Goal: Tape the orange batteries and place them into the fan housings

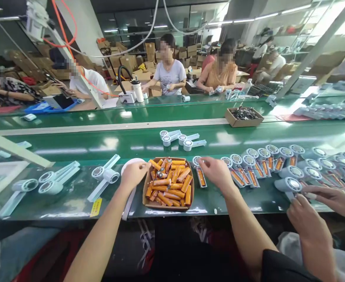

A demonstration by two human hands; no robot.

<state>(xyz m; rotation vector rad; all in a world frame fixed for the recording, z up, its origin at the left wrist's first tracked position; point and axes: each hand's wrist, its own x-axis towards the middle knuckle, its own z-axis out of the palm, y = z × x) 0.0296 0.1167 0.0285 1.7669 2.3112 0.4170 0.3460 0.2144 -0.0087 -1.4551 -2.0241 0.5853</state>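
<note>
My left hand (133, 174) rests closed at the left edge of a cardboard tray (146, 194) heaped with orange batteries (170, 184); what its fingers hold I cannot make out. A white round part (129, 163) lies just behind it. My right hand (216, 171) is curled over a white fan half-shell (200, 174) with an orange battery fitted in its handle, just right of the tray.
A row of fan shells with batteries (266, 160) runs to the right, where a co-worker's hands (313, 211) touch one. Empty fan shells (57, 180) lie at left, more (180, 139) on the green belt. A box of parts (243, 116) and several seated people lie beyond.
</note>
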